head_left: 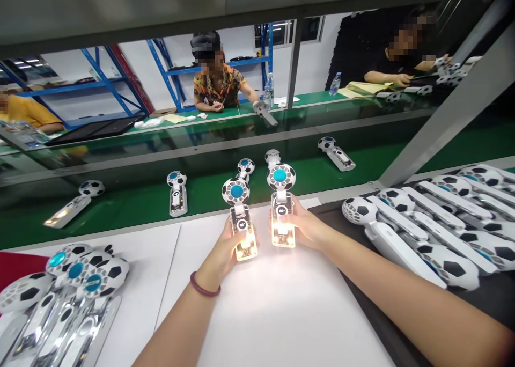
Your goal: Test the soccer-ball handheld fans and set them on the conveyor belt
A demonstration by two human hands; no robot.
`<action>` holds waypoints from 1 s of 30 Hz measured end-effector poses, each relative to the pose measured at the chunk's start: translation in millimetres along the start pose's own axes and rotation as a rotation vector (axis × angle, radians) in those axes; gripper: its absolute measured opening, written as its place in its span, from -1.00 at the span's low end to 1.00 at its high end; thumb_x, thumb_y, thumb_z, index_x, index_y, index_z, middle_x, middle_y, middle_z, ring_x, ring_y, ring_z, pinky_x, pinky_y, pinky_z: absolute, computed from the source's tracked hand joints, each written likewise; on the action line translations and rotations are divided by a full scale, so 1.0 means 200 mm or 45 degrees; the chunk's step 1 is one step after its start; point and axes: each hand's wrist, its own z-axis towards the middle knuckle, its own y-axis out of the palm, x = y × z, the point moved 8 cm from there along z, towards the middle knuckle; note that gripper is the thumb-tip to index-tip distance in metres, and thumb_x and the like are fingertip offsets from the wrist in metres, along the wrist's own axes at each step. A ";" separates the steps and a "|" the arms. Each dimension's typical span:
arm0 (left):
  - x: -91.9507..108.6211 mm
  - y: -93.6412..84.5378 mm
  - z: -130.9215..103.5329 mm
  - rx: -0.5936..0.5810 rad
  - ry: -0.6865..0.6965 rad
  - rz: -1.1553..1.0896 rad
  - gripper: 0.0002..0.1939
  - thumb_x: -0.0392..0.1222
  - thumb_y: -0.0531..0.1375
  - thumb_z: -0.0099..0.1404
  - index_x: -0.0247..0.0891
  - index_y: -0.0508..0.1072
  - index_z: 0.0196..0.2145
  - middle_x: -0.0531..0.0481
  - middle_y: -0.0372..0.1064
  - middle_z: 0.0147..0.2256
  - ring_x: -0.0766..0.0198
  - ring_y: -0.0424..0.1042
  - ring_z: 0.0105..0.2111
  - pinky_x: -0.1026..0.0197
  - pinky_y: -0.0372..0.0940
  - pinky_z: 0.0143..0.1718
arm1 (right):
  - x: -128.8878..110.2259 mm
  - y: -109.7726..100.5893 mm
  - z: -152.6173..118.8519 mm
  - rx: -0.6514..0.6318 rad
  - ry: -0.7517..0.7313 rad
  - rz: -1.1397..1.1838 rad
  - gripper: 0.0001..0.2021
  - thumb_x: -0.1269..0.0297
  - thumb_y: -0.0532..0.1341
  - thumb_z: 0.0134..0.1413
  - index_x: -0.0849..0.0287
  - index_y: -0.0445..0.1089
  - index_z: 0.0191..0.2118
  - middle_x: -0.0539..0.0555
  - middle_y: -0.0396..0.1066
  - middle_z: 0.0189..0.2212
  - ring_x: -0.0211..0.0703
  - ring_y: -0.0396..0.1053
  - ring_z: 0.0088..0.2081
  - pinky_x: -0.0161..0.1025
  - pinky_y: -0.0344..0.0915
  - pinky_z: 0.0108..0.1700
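Note:
Wrapped round the clear handle of a soccer-ball-patterned handheld fan (235, 192) is my left hand (222, 249), its thumb on the front of the handle. My right hand (306, 225) grips a second fan (281, 177) of the same kind, held slightly higher. Both fans stand upright side by side, apart, above the white work surface (273, 313). Their small round displays are lit, and warm light glows from the lower handles. Each head has a blue centre. The fingers behind the handles are mostly hidden.
Several fans lie on the green conveyor belt (209, 192) ahead. A pile of fans (92, 281) is at left, and rows of fans (414, 227) lie on a black surface at right. A slanted metal post (434, 115) rises at right. Co-workers (225, 88) sit across the belt.

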 end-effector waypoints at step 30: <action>0.01 -0.01 0.02 -0.007 0.056 -0.065 -0.50 -0.23 0.26 0.05 -0.17 0.10 -0.12 -0.01 0.32 -0.33 0.22 0.37 -0.41 0.13 0.30 -0.37 | 0.02 0.03 -0.01 -0.044 0.038 0.046 -0.40 0.37 0.32 -0.22 -0.01 -0.02 -0.08 -0.07 0.30 -0.38 -0.21 0.36 -0.36 -0.14 0.31 -0.24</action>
